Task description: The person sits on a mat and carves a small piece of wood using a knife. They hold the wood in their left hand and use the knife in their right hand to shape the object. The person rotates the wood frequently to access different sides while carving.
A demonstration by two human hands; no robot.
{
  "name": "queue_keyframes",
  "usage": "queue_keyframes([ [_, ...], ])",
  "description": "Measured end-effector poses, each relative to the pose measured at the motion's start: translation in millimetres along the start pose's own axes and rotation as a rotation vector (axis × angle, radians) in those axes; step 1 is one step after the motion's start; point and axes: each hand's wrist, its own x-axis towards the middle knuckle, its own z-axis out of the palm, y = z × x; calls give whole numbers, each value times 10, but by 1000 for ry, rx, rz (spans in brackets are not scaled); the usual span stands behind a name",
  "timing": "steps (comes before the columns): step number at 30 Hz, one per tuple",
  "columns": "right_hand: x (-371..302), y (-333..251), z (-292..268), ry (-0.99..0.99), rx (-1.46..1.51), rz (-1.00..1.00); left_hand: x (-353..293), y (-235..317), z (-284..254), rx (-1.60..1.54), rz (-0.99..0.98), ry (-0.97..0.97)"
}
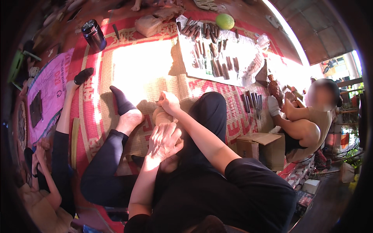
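A red-and-tan patterned woven mat is spreading beneath a seated person in a black short-sleeved shirt. Toward the upper right, a white printed sheet is carrying rows of slender, dark-handled tools; at far left, a pink printed sheet is lying on the floor. An open brown cardboard box is standing near a co-worker at right. The left hand is curling, nearly closed, over the lower part of a pale tan, rounded, wood-like piece. A dark cylindrical bottle is standing at upper left. The right hand is bending its fingers closely at the piece's upper end; whether it is gripping anything else, one cannot tell. The piece is resting between the hands, above the mat, its long axis seemingly running away from the person, its far end pointing forward; the near end is hiding under the left hand. A green round fruit is sitting beyond the tools.
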Motion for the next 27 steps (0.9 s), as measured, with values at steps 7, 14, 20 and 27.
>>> queue_keyframes([
  [7,-223,-148,-159,-111,24,35,71,-33,-55,-31,-23,76],
  [14,-60,-71,-139,-40,172,95,11,-29,-65,-12,-36,83],
  [20,-249,26,-154,-80,322,100,-29,-79,-22,-23,-79,49],
  [27,-95,97,-195,-19,460,196,-47,-71,-36,-18,-64,80],
])
